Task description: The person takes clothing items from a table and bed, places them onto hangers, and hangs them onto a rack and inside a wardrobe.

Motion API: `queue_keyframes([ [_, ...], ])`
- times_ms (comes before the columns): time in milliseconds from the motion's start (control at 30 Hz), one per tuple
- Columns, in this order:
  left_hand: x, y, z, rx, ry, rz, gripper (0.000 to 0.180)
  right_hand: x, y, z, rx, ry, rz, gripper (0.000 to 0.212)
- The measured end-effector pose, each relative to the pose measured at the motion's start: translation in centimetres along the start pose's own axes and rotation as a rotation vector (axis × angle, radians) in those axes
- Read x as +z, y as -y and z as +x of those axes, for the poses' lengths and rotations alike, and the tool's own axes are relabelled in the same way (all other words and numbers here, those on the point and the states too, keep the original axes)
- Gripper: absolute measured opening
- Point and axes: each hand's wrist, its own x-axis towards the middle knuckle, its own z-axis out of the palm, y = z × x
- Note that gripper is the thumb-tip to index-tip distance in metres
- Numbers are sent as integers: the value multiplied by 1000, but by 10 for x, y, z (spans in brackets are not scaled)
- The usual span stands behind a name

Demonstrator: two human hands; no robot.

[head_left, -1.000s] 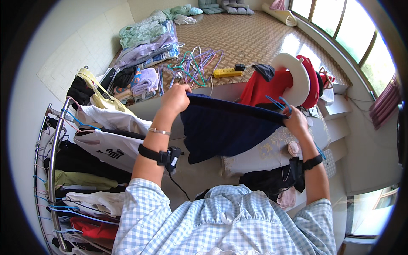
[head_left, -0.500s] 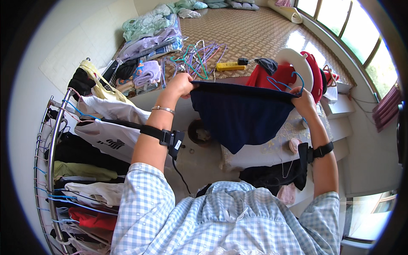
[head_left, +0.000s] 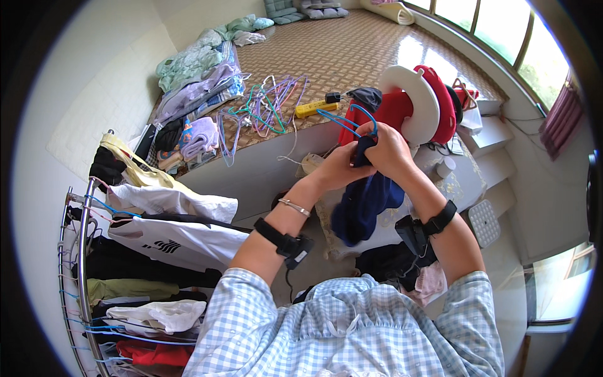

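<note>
My left hand [head_left: 340,167] and my right hand [head_left: 391,151] meet in front of me, both closed on the gathered upper edge of a navy blue garment [head_left: 359,213]. Its lower part hangs bunched beneath them. A blue clothes hanger [head_left: 338,117] sticks out above my fingers, and my right hand grips it along with the cloth. The fingers and folds hide the hanger's lower part, so I cannot tell whether it sits inside the garment.
To the left stands a metal clothes rack [head_left: 82,264] full of hung garments. Beyond my hands, loose hangers [head_left: 270,103] lie on the raised patterned platform [head_left: 326,56], beside a yellow power strip [head_left: 309,109]. White and red hats [head_left: 419,100] stand at the right.
My hands have come together from wide apart, and the garment stretched between them is now bunched and hanging. The view has shifted slightly rightward.
</note>
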Motion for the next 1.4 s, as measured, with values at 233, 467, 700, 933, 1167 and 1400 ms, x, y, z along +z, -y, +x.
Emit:
queue_keyframes([
  [233, 7, -10, 22, 272, -343, 174, 45, -7, -37, 6, -4, 44, 255, 36],
  [467, 11, -9, 31, 295, -315, 190, 50, -7, -46, -3, -47, 77, 553, 45],
  [700, -8, 24, 33, 166, -476, 377, 12, -21, -71, -19, 215, -55, 553, 42],
  [933, -44, 10, 15, -109, -587, 523, 20, -35, -81, -56, 374, -363, 940, 27],
  [1167, -60, -30, 10, -157, -541, 550, 27, -25, -46, -35, -31, -266, 1621, 45],
  [1400, -78, -60, -11, -265, -450, 172, 29, -12, -17, -11, -72, -241, 1784, 56],
])
